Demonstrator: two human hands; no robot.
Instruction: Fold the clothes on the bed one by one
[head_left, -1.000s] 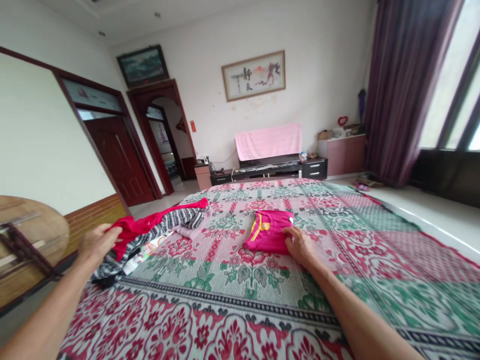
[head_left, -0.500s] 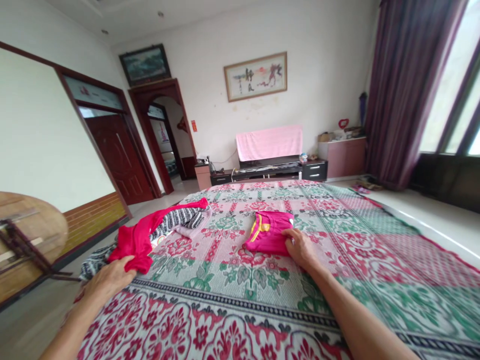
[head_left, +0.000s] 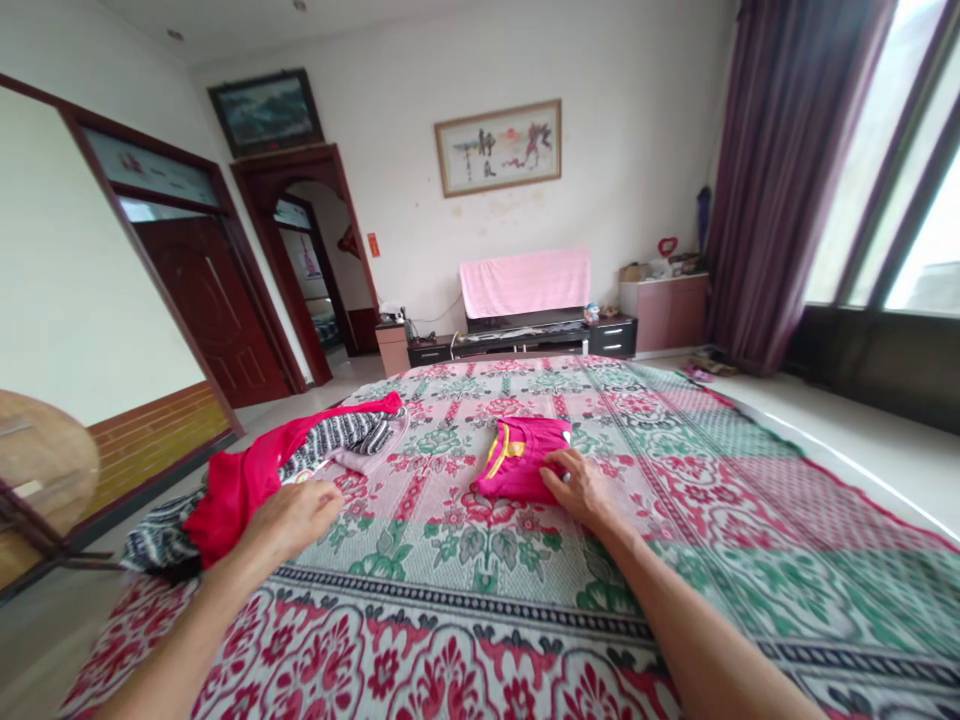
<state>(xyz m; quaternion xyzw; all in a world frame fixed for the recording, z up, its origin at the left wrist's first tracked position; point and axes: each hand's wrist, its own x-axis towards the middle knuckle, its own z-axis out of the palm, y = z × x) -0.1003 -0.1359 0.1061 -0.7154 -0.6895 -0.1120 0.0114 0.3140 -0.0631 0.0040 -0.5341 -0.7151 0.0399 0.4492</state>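
A folded bright pink shirt (head_left: 529, 460) with a yellow-trimmed neckline lies on the patterned bedspread (head_left: 420, 545). My right hand (head_left: 581, 485) is at its near right edge, fingers bent and closed on the fabric. My left hand (head_left: 304, 510) hovers beside the heap at the left, its fingers curled together and nothing visible in them. That heap has a red garment (head_left: 240, 490) on top. Under it show a black-and-white striped knit garment (head_left: 330, 447) and a pale lilac piece of cloth (head_left: 375, 450).
Beyond the bed stands a low black TV cabinet (head_left: 525, 345), with a pink cloth (head_left: 525, 283) over the television. A round wooden tabletop (head_left: 45, 460) leans at the left. Purple curtains (head_left: 787, 190) hang at the right, and shoes (head_left: 701, 372) lie on the floor.
My left hand has let go of the red garment and moved right, off the heap. My right hand stays on the pink shirt. The view has shifted slightly to the right.
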